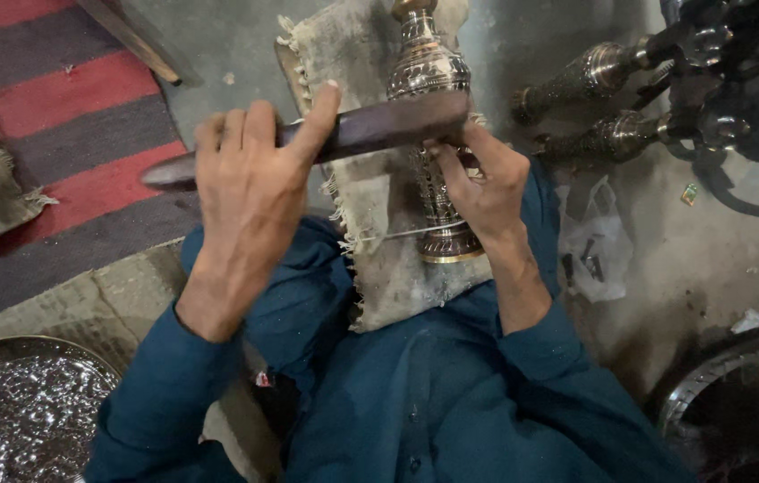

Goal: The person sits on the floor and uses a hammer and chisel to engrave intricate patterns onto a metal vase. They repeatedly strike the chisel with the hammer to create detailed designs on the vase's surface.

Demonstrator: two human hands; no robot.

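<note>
While both hands bear on it, the long dark bar (343,136) lies nearly level across the scene, its long axis running left to right and rising slightly toward the right; the left tip juts past the left hand (250,192), the right end rests across the engraved metal vase (433,134). Left grip: fingers wrapped over the bar from above, thumb stretched along it, closed on the bar. Right hand (487,183): fingers curled under the bar's right end, just where it meets the vase, though whether they clasp the bar or only steady it cannot be told. Vase: long axis near to far, thus crossing the bar almost squarely, lying on a frayed pale cloth (388,268) over the person's blue-clad lap. Right hand sits nearer the vase; left hand stands well to its left. Similar engraved metal stems (594,76) lie far right on the floor; a hammered metal tray (21,407) lies near left
</note>
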